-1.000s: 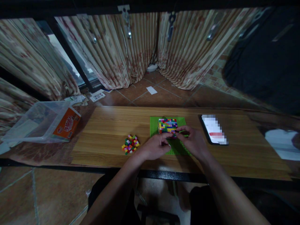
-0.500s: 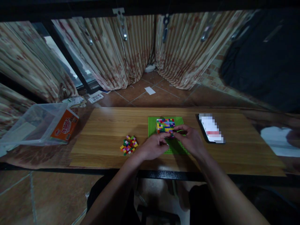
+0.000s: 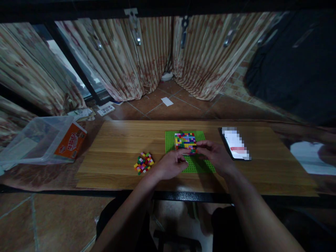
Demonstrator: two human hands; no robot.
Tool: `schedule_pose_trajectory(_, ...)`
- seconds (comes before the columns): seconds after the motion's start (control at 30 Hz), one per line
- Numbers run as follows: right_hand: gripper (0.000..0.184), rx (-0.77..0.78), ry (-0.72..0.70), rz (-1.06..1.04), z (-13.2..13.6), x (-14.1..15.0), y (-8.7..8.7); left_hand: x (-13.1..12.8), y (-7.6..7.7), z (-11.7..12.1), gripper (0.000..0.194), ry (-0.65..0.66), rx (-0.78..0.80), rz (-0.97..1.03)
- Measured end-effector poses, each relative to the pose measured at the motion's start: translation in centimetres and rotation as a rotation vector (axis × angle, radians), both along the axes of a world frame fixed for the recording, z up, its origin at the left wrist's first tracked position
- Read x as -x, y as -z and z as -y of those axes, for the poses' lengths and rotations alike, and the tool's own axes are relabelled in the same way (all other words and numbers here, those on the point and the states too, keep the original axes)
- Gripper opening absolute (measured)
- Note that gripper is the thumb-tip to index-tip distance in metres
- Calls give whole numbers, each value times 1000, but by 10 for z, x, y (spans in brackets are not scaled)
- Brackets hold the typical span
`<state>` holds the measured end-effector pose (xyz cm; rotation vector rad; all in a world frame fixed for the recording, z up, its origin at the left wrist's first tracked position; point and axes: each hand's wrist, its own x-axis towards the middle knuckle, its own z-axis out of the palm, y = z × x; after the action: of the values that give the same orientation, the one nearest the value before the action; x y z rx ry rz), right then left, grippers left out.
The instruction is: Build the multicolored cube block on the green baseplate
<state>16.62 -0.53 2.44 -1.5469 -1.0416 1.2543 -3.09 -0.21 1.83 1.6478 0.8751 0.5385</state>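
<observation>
A block of small multicoloured toy bricks (image 3: 185, 140) stands on a green studded baseplate (image 3: 195, 164). My left hand (image 3: 170, 164) is at the block's near left corner. Its index finger stretches along the near edge and appears to touch it, while the thumb stays apart, lower down over the baseplate. On the other side, my right hand (image 3: 214, 154) has its fingertips by the block's right edge, with fingers apart and nothing visible in them. My fingers partly hide the near edge of the block. Loose toy bricks (image 3: 144, 163) lie in a pile left of my left hand.
The wooden tabletop (image 3: 112, 150) carries a phone (image 3: 236, 143) to the right of the baseplate. A clear plastic bin (image 3: 34, 140) with an orange label (image 3: 70, 141) stands at far left. White paper (image 3: 312, 157) lies at far right. Curtains (image 3: 147, 56) hang behind the table.
My right hand has drawn slightly back to the right, and its fingertips have moved off the block's near right corner. My left hand has barely moved.
</observation>
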Motion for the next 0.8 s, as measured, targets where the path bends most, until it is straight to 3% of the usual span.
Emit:
schedule_pose_trajectory(0.57, 34, -95, -28, 146, 1, 6, 3, -1, -1, 2, 49, -42, -8, 30)
schedule_pose_trajectory(0.8, 33, -194, -18, 320, 0, 8, 5, -1, -1, 2, 47, -23, -15, 47)
